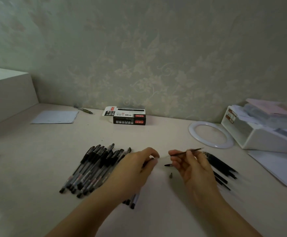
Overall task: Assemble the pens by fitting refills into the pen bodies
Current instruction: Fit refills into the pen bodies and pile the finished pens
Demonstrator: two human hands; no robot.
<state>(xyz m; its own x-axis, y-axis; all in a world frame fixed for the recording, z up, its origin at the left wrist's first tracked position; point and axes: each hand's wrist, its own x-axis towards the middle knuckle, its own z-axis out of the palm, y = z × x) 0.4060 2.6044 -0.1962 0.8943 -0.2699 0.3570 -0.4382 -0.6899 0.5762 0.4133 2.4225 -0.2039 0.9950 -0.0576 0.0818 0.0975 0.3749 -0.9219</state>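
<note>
Nearest the camera, two bare forearms reach onto the pale table (37,151) from the lower edge. Left hand (136,165): fingers curled, thumb and forefinger pinched on a slim, mostly clear pen body (149,159) whose open end points right; much of it is hidden behind the fingers. Right hand (190,165): fingers narrow, pinching a thin dark refill (187,151) held roughly level, far end angled up to the right, near end pointing left towards the pen body. The two parts are close but apart; a small gap shows between them.

On the table just below that gap lie a short black piece (168,165) and a small dark tip piece (171,175), both loose and too small to identify further.

Left of the left hand, a heap of capped pens (91,168) lies fanned on the table, caps to the far side; a few more stick out from under the left wrist. Right of the right hand, partly hidden by it, a bundle of black refills (223,165) lies side by side, somewhat blurred.

Further back, right: a white ring (193,134) lies flat, next to a white desk tray (259,139) stacked with papers. Loose sheets (276,168) lie in front of the tray.

Far centre: an opened black-and-white pen box (129,117) near the wall. Far left: a sheet of paper (55,117), a single pen (83,109) beyond it, and a large white box (7,96) at the left edge.
</note>
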